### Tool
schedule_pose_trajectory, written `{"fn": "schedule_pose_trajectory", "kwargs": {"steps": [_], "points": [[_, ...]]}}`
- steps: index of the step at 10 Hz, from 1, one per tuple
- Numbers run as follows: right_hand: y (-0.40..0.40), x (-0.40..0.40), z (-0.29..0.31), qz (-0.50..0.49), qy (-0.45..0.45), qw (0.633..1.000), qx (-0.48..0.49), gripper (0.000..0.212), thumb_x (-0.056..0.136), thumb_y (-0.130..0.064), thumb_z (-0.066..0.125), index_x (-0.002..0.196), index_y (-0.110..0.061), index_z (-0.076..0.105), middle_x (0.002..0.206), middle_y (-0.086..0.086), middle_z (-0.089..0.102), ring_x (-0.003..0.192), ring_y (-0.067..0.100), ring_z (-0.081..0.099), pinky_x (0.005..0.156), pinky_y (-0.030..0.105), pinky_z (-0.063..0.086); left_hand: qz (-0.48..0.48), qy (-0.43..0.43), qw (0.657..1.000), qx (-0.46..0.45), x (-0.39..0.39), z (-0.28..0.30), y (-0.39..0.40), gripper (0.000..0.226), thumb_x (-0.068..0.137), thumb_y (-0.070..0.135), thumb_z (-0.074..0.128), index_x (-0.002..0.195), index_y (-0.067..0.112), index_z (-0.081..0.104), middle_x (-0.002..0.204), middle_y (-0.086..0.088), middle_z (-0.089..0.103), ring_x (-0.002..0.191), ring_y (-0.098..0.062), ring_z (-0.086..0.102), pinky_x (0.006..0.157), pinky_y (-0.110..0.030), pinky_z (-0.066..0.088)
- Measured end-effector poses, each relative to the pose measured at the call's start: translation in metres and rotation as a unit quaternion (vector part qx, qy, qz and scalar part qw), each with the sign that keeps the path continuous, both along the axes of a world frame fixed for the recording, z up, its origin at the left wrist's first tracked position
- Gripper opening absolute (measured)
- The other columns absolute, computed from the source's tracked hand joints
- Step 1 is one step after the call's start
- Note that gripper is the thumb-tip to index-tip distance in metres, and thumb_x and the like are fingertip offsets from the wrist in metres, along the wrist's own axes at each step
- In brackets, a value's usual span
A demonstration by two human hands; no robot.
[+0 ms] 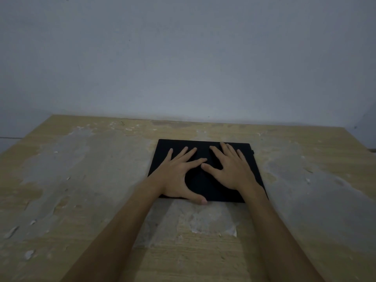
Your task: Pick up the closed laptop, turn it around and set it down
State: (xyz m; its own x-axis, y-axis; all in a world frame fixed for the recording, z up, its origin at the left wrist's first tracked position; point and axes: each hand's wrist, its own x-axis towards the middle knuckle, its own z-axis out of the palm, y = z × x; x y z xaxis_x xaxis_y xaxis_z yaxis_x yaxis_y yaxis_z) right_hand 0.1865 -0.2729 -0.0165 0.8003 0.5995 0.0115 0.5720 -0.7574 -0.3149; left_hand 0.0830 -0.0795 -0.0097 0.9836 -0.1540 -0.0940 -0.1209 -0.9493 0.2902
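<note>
A closed black laptop [200,186] lies flat on the worn wooden table [81,180], a little right of centre. My left hand [179,174] rests palm down on the lid's left half, fingers spread, with the thumb hooked over the near edge. My right hand [230,167] lies flat on the right half, fingers apart, the thumb pointing toward the left hand. Neither hand grips the laptop.
The table top shows grey patches where the veneer has peeled. A plain pale wall [183,58] stands right behind the table's far edge. The table's left and right edges slant away at the frame sides.
</note>
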Motion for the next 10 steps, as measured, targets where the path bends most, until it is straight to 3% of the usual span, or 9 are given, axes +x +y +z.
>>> {"fn": "schedule_pose_trajectory", "kwargs": {"steps": [6, 7, 8, 9, 10], "points": [[0.020, 0.041, 0.006, -0.016, 0.000, 1.000, -0.013, 0.085, 0.094, -0.076, 0.035, 0.165, -0.031, 0.022, 0.176, 0.006, 0.008, 0.162, 0.021, 0.004, 0.129, 0.046, 0.002, -0.001, -0.008, 1.000, -0.007, 0.047, 0.005, 0.019, 0.124, 0.060, 0.089, 0.067, 0.162, 0.043, 0.013, 0.174, 0.007, -0.003, 0.159, -0.015, -0.011, 0.126, -0.050, -0.014], [0.021, 0.040, 0.006, -0.026, 0.007, 1.000, 0.007, 0.082, 0.095, -0.073, 0.040, 0.163, -0.028, 0.030, 0.175, 0.007, 0.015, 0.161, 0.021, 0.010, 0.128, 0.047, 0.005, 0.003, 0.007, 1.000, -0.016, 0.045, 0.005, 0.018, 0.123, 0.061, 0.087, 0.069, 0.162, 0.043, 0.014, 0.174, 0.008, -0.003, 0.159, -0.014, -0.011, 0.126, -0.050, -0.014], [0.016, 0.032, 0.014, -0.041, -0.008, 0.995, 0.087, 0.066, 0.097, -0.059, 0.054, 0.150, -0.019, 0.052, 0.161, 0.008, 0.046, 0.150, 0.024, 0.039, 0.121, 0.045, 0.028, 0.035, 0.026, 0.996, -0.072, 0.046, 0.015, 0.018, 0.104, 0.066, 0.079, 0.073, 0.156, 0.041, 0.038, 0.171, 0.008, 0.021, 0.159, -0.016, 0.011, 0.129, -0.051, 0.005], [0.014, 0.031, 0.028, -0.049, -0.017, 0.984, 0.168, 0.053, 0.095, -0.052, 0.061, 0.136, -0.019, 0.063, 0.137, 0.002, 0.067, 0.126, 0.022, 0.061, 0.101, 0.042, 0.051, 0.064, -0.077, 0.986, -0.133, 0.049, 0.035, 0.026, 0.056, 0.076, 0.061, 0.076, 0.125, 0.035, 0.072, 0.133, 0.010, 0.069, 0.126, -0.012, 0.061, 0.108, -0.046, 0.049], [0.020, 0.036, 0.061, -0.046, -0.041, 0.965, 0.254, 0.042, 0.092, -0.047, 0.066, 0.125, -0.021, 0.069, 0.116, 0.002, 0.075, 0.107, 0.020, 0.071, 0.089, 0.041, 0.058, 0.081, -0.205, 0.960, -0.173, 0.054, 0.071, 0.028, 0.026, 0.083, 0.035, 0.080, 0.106, 0.023, 0.079, 0.103, 0.008, 0.079, 0.096, -0.006, 0.073, 0.092, -0.038, 0.058]]}}
